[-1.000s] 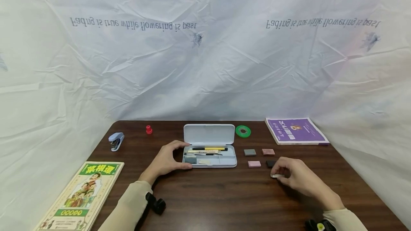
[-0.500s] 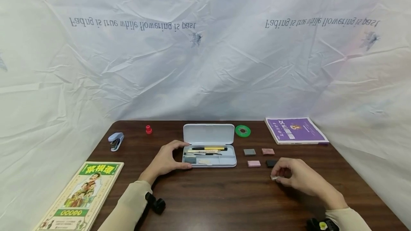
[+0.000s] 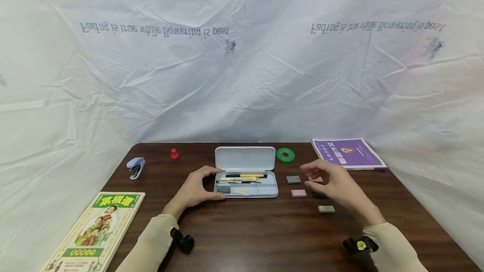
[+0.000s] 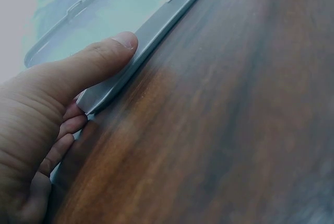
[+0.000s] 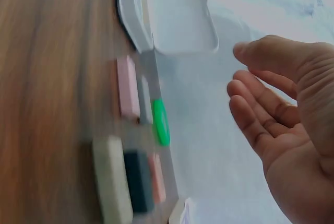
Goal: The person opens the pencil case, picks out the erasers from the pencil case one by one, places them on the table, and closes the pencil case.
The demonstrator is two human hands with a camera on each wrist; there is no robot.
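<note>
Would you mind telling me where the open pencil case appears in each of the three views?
Head: the pencil case sits mid-table, lid up, the left hand gripping its left end.
Left wrist: its grey edge runs from upper middle to lower left, under the thumb.
Right wrist: top centre, lid open.
Shared landmark: the dark wooden table.

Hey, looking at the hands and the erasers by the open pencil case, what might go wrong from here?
The right hand hovers empty over the erasers; it may nudge the black eraser beneath it. The left hand only grips the pencil case at one end, so a push could swivel it.
</note>
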